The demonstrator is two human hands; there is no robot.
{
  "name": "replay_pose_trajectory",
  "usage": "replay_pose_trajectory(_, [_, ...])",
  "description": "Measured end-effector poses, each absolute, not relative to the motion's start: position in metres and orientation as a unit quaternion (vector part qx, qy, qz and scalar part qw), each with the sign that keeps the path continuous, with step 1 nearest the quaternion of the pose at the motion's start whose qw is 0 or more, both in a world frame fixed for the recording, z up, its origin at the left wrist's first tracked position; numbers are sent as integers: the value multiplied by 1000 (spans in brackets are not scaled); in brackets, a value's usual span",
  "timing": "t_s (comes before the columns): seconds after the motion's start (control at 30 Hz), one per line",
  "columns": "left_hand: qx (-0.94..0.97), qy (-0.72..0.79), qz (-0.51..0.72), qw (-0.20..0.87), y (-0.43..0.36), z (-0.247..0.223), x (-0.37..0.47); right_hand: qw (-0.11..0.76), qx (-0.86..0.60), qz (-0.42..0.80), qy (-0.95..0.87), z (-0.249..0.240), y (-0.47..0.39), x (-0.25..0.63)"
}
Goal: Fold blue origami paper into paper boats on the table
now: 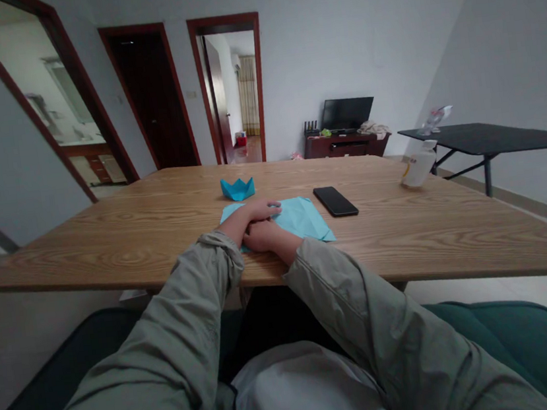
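A wide wooden table (156, 226) fills a plain room with dark doorways behind. Both hands rest together on a sheet of blue paper (302, 218) near the table's front edge: the left hand (249, 216) lies flat over the right hand (263, 236), palms down, pinning rather than gripping the sheet, apparently to flatten a fold. A folded blue paper crown (237, 188) stands just beyond, a black phone (335, 201) to the right.

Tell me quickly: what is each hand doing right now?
Left hand: open, fingers flat, pressing on the blue paper.
Right hand: resting on the same paper; grip cannot be told.
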State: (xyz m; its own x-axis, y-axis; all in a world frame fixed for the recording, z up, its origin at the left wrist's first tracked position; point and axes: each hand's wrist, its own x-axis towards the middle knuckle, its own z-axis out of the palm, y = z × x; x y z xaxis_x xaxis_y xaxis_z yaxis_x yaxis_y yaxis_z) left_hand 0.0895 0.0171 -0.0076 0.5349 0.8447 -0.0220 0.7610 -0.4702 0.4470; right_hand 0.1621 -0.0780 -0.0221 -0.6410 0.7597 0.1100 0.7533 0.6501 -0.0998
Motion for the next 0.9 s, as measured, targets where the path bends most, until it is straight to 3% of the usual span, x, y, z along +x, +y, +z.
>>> replay_pose_trajectory(0.13, [872, 453, 89, 161, 23, -18, 74, 85, -448, 44, -889, -16, -103, 187])
replay_pose_trajectory(0.3, [871, 482, 73, 59, 20, -25, 54, 26, -429, 82, -899, -6, -121, 238])
replay_pose_trajectory(0.9, [817, 576, 14, 39, -11, -31, -23, 27, -457, 69, -887, -12, -124, 293])
